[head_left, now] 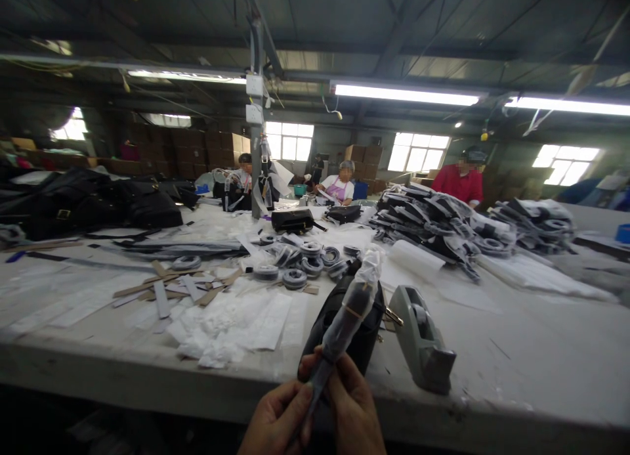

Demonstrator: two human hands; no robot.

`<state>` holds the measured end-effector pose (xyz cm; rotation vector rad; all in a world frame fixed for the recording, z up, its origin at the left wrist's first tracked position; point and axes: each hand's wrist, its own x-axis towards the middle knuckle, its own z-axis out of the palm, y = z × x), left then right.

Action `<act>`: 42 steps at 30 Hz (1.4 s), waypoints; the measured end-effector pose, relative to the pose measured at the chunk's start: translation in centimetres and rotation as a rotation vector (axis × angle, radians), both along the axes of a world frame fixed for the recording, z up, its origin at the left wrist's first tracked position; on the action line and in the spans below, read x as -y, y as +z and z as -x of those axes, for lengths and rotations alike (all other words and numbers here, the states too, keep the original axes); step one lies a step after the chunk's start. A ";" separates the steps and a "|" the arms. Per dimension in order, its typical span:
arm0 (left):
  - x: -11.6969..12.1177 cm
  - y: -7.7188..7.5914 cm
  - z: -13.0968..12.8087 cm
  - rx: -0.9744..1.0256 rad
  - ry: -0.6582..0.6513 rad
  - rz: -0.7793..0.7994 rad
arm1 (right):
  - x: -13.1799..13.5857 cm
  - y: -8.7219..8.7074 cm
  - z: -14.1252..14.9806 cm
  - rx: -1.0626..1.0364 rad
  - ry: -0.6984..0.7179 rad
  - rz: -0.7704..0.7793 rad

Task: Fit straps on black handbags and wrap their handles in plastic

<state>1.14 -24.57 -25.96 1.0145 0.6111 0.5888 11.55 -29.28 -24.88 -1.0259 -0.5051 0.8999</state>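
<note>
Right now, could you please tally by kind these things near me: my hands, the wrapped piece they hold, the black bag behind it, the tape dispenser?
Hands: 2 (left hand and right hand)
Wrapped piece: 1
Black bag: 1
Tape dispenser: 1
Total: 5

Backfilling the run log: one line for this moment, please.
left hand: pinching wrapped strip | right hand: pinching same strip | black bag: behind strip | tape dispenser: right of bag

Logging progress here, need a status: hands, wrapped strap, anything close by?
Left hand and right hand both gripping wrapped strap. Whitish wrap around its far end. Black bag behind it; tape dispenser to the right, apart from hands.
</note>
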 end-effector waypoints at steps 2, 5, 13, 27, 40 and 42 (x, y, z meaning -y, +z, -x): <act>0.0 0.0 0.0 0.007 0.002 0.027 | 0.1 0.0 0.2 -0.117 0.041 -0.025; 0.1 0.2 -0.1 0.000 0.005 0.078 | -0.1 0.3 0.4 -0.185 0.104 -0.121; -0.3 0.4 0.1 -0.003 0.031 0.001 | 0.6 1.0 -1.2 0.125 0.196 -0.035; -2.3 3.1 1.5 0.369 -0.090 0.609 | 3.2 -0.1 -5.0 0.732 -0.288 0.244; -1.5 1.9 -0.5 -0.061 0.045 -0.098 | 0.5 3.5 -6.4 1.304 -0.259 0.005; -1.6 1.8 -0.7 -0.064 0.033 -0.176 | 0.2 4.1 -6.2 1.261 -0.238 0.026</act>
